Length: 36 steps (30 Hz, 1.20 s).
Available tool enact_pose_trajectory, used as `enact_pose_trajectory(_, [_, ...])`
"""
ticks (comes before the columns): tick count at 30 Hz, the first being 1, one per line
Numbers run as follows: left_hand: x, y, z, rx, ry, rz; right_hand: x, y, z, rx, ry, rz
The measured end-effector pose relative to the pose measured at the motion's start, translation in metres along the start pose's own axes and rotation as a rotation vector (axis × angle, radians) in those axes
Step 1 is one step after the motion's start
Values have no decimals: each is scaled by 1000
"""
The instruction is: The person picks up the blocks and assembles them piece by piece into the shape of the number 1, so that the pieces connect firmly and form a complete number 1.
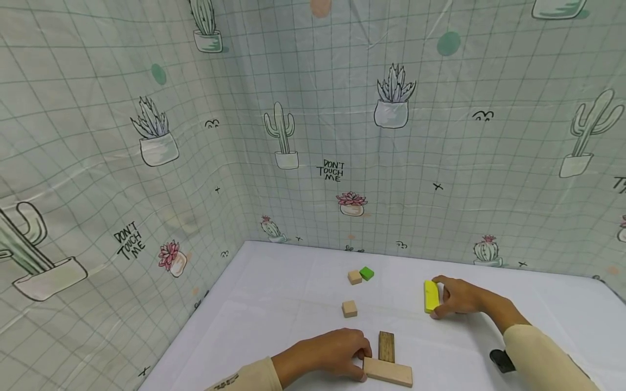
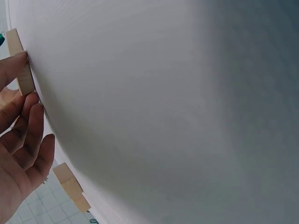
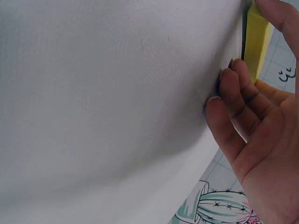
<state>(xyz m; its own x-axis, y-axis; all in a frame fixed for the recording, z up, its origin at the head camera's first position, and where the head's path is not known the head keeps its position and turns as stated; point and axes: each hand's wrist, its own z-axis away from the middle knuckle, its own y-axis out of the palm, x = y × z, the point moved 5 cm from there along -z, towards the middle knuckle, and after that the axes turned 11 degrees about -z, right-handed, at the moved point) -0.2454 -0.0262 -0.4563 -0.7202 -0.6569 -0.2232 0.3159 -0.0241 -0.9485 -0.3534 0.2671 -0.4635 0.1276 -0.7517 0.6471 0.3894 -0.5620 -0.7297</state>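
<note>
I see the right thumb and a finger pinching the yellow block at its two ends. That right hand is low over the white table, and its other fingers are bent a little. I see the left hand pinching one end of the light wooden block, which is nearer to me. A dark wooden block has one end up against its far side. Past that I see a small plain cube, then another plain cube right beside a green cube. By the right sleeve is a black thing, partly hidden. Behind is a cactus cloth.
</note>
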Motion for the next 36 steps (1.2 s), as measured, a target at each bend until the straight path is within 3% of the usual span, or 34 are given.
enact_pose_trajectory(20, [-1, -1, 1, -11, -5, -5, 11, 8, -1, 4, -49, 8])
enact_pose_trajectory(27, [-3, -3, 3, -13, -7, -10, 13, 11, -3, 7, -27, 1])
enact_pose_trajectory(36, [-4, -4, 4, -28, 10, -22, 26, 15, 0, 17, -96, -12])
